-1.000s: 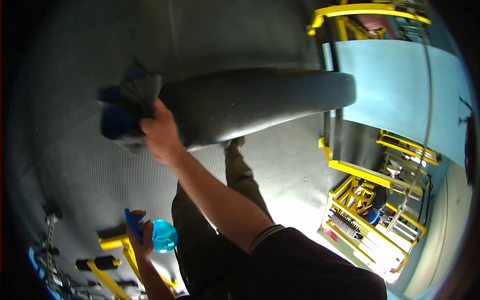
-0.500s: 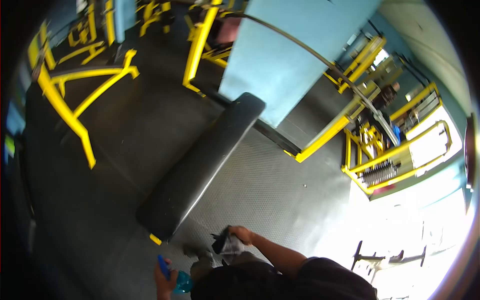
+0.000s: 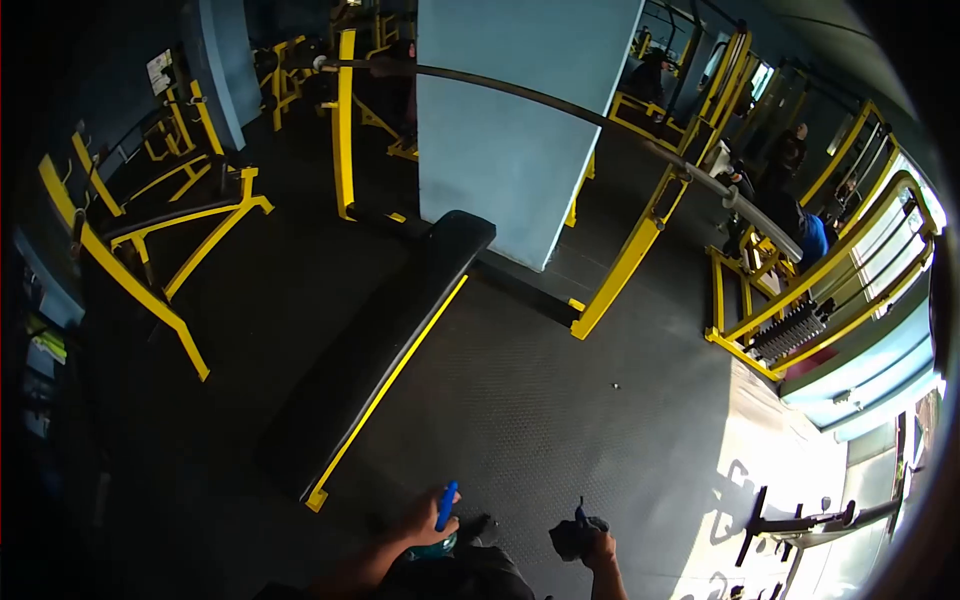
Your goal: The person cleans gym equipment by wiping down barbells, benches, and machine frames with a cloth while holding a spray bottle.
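Observation:
Low in the view, my left hand (image 3: pixel 418 524) is closed round a spray bottle (image 3: pixel 447 507) with a blue spray head; its teal lower part shows beneath my fingers. To the right of it, my right hand (image 3: pixel 603 550) grips a dark, bunched cloth (image 3: pixel 571 538), and a small bluish strip sticks up from it. Both hands are in front of my body, apart from each other. Ahead of them lies a flat black padded bench (image 3: pixel 385 330) with a yellow frame. Neither hand touches the bench.
A barbell (image 3: pixel 510 88) rests across yellow uprights (image 3: pixel 622 265) at the bench's far end, before a blue pillar (image 3: pixel 510 150). Another yellow bench frame (image 3: pixel 190 220) stands left. Yellow machines (image 3: pixel 800 290) and people are at the right, with black handlebars (image 3: pixel 815 520) lower right.
My left hand has risen and moved right with the spray bottle. My right hand has swung out to the right and lower with the cloth. The view has turned, and the glare has lessened.

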